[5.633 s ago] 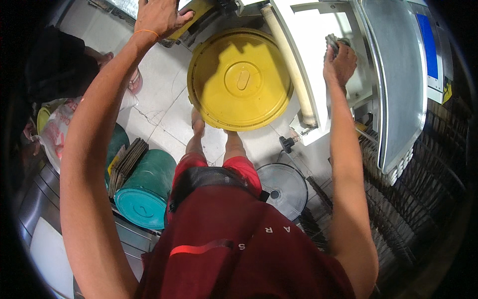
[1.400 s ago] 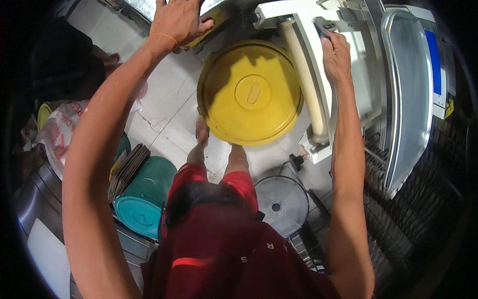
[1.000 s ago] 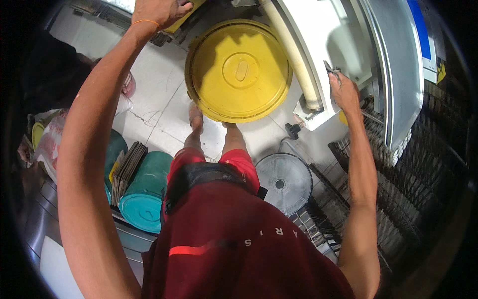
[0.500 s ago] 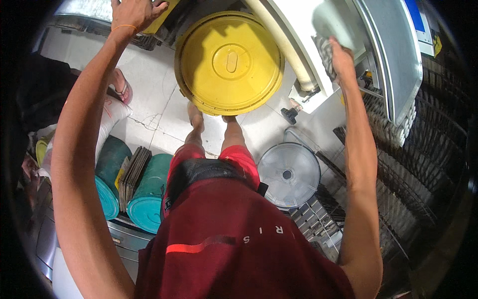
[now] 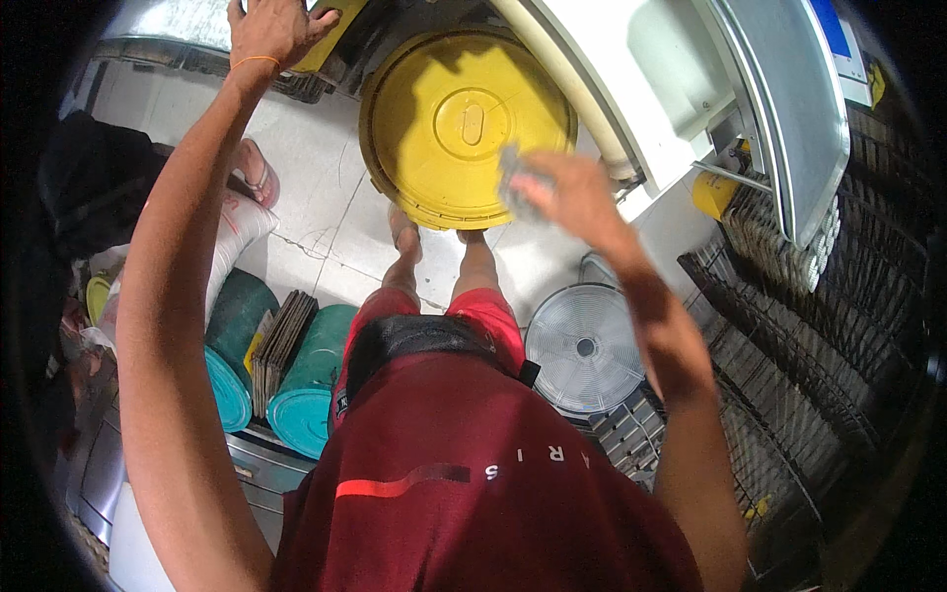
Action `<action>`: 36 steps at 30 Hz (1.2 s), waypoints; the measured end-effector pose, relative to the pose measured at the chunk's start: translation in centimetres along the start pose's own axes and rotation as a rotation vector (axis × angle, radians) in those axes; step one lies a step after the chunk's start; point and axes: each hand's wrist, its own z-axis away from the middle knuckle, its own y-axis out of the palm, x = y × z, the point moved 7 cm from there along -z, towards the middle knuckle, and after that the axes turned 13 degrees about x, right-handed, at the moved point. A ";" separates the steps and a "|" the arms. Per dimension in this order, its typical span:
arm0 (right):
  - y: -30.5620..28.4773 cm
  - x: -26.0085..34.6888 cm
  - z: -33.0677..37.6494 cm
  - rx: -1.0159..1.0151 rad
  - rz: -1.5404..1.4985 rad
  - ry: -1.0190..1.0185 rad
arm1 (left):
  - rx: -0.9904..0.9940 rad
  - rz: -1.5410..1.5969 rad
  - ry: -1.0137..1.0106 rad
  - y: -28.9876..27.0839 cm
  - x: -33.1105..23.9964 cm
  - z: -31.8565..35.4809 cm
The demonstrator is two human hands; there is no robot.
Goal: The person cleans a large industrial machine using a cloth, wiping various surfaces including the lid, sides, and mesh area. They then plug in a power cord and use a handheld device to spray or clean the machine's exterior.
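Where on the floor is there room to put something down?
Bare pale floor lies between the round yellow plastic lid, the sandalled foot and the teal drums. It is crowded around the white fan grille and black wire racks.

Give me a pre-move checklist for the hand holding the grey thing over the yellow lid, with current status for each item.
1. Right hand grips the small grey object: ok, though motion blur hides what the object is.
2. Left hand braced on the yellow-edged surface at top: ok.
3. Yellow lid seated flat on its container: cannot tell; only its top shows.
4. Feet planted on the floor beside the lid: ok.
5. Round white fan grille lying near the right foot: not ok, a trip hazard.
6. Teal drums lie away from the feet: ok.
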 end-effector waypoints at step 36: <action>28.8 8.1 40.7 0.295 -0.832 1.263 | 0.131 -0.338 0.125 -0.8 -0.6 0.5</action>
